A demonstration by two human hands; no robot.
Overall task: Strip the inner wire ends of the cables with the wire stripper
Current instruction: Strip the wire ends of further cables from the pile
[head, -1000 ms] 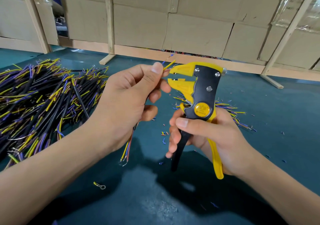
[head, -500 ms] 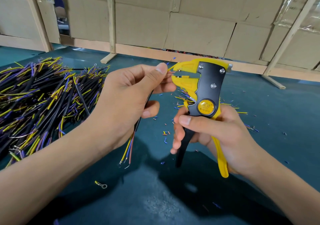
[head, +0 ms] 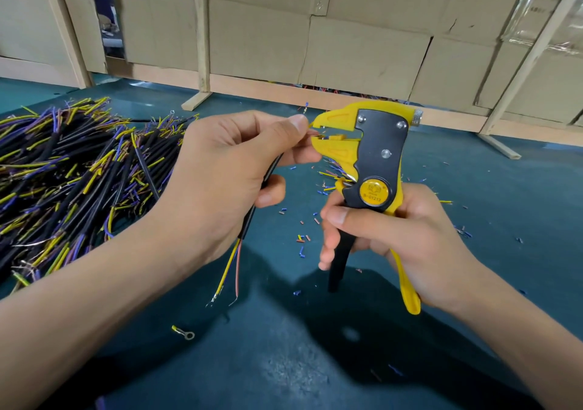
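Note:
My left hand (head: 227, 176) pinches a black cable (head: 252, 214) between thumb and fingers. A thin reddish inner wire at its upper end lies between the yellow jaws of the wire stripper (head: 375, 163); a blue wire end sticks up above my thumb. The cable's lower end hangs below my palm with yellow and red inner wires showing bare tips. My right hand (head: 388, 236) grips the stripper's black and yellow handles, holding the tool upright above the table. The jaws are nearly together on the wire.
A large heap of black cables (head: 72, 176) with yellow and purple inner wires covers the green table (head: 504, 207) at left. Small insulation scraps (head: 303, 239) lie under the tool. A loose ring terminal (head: 184, 333) lies near the front. Cardboard panels and wooden posts stand behind.
The cable's wire end has gone from beside the open jaws into them, and the jaws have drawn nearly together. Both hands stay at about the same height.

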